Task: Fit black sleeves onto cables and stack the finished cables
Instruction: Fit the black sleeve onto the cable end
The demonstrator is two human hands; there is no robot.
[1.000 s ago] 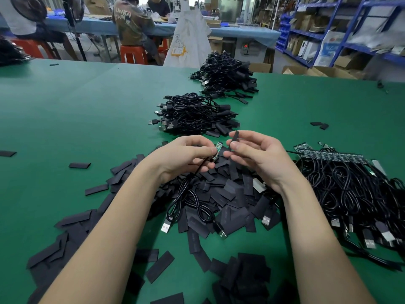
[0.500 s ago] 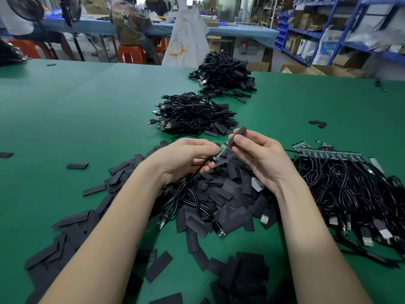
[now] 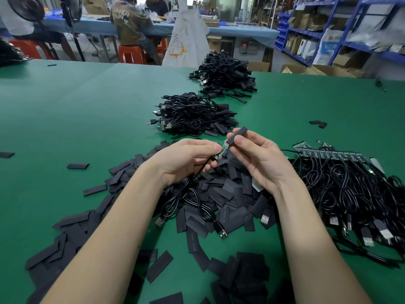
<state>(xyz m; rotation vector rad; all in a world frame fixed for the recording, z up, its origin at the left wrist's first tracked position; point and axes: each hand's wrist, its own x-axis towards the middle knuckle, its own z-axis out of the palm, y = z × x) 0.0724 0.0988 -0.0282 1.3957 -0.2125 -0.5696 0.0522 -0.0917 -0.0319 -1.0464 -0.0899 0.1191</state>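
Beyond our grip, two heaps of finished cables are stacked, a far one (image 3: 223,73) and a nearer one (image 3: 192,115), so we judge a good share of the work done. To the right of the grip lies the largest remaining lot, a tangle of unsleeved cables (image 3: 350,194) with bare green boards lined along its far edge, so plenty is left. Under and around our hands spreads a loose pile of black sleeves (image 3: 219,194) on the green table (image 3: 65,110).

At the grip itself, our left hand (image 3: 186,159) pinches the cable (image 3: 197,172) just behind its small green circuit board (image 3: 222,151), the cord trailing down toward us over the sleeves. Our right hand (image 3: 256,156) pinches one black sleeve (image 3: 236,135) between thumb and fingers, its mouth touching the board's tip; we judge the sleeve is only starting on, not yet slid home.

As for writing, far beyond the grip a seated person's shirt back reads something like "UNKN OWN"; the white bag's label is too small to read
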